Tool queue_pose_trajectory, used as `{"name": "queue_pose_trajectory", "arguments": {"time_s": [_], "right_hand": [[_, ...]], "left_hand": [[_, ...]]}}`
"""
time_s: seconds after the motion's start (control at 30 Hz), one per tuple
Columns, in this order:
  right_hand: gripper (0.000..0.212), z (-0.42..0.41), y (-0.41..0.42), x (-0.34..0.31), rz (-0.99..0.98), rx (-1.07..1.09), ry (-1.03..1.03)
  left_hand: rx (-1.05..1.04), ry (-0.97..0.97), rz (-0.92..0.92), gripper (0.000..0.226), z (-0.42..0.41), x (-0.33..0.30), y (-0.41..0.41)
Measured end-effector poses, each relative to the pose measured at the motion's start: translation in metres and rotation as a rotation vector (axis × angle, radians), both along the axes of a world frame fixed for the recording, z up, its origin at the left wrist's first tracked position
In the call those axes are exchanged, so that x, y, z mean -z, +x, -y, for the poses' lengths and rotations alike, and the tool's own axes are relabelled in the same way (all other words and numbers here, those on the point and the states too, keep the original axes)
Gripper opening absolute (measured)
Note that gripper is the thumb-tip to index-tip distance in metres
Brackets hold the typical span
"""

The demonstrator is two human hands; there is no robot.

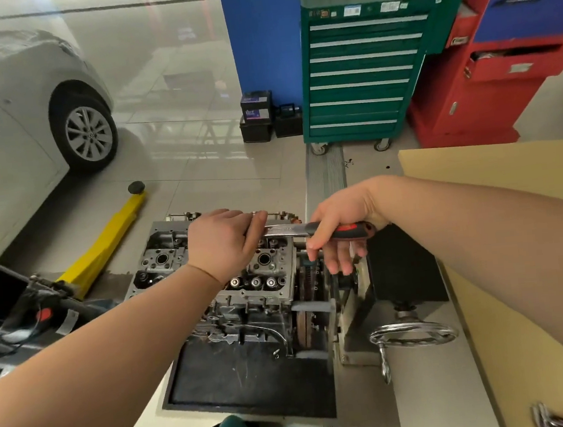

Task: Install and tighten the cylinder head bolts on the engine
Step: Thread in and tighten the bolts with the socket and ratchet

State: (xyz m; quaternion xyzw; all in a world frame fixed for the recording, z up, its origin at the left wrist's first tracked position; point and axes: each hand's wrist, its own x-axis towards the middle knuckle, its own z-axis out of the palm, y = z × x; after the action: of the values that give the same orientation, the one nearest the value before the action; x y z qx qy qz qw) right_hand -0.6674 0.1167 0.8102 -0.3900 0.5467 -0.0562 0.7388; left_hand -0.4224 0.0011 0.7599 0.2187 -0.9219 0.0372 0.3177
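Head view: at frame centre, the left hand [223, 244] curls over the ratchet wrench [295, 230] head above the cylinder head [261, 267]; the wrench lies horizontal, handle pointing right, gripped by the right hand [337, 223].

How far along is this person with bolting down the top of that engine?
Done: the cylinder head already sits on the engine. In hand: the left hand covers the head end of a ratchet wrench while the right hand grips its red and black handle, apparently tightening one bolt. Left: the picture cannot show how many bolts are seated or tight.
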Motion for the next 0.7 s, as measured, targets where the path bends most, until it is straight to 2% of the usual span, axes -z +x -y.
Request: {"name": "queue_pose_trajectory", "arguments": {"time_s": [0.17,0.43,0.57,0.7], "right_hand": [[0.031,-0.002,-0.005,0.010,0.200,-0.037,-0.034],[0.024,-0.016,0.012,0.005,-0.045,0.051,-0.237],[0.012,-0.039,0.036,0.008,-0.052,0.188,-0.263],[0.013,-0.058,0.062,0.012,-0.070,0.308,-0.262]], "left_hand": [[0.052,-0.050,0.010,0.058,0.002,-0.003,-0.003],[0.132,-0.066,-0.042,0.053,0.010,0.000,0.004],[0.239,-0.080,-0.049,0.048,0.015,0.000,0.008],[0.368,-0.084,-0.042,0.048,0.023,0.000,0.012]]}}
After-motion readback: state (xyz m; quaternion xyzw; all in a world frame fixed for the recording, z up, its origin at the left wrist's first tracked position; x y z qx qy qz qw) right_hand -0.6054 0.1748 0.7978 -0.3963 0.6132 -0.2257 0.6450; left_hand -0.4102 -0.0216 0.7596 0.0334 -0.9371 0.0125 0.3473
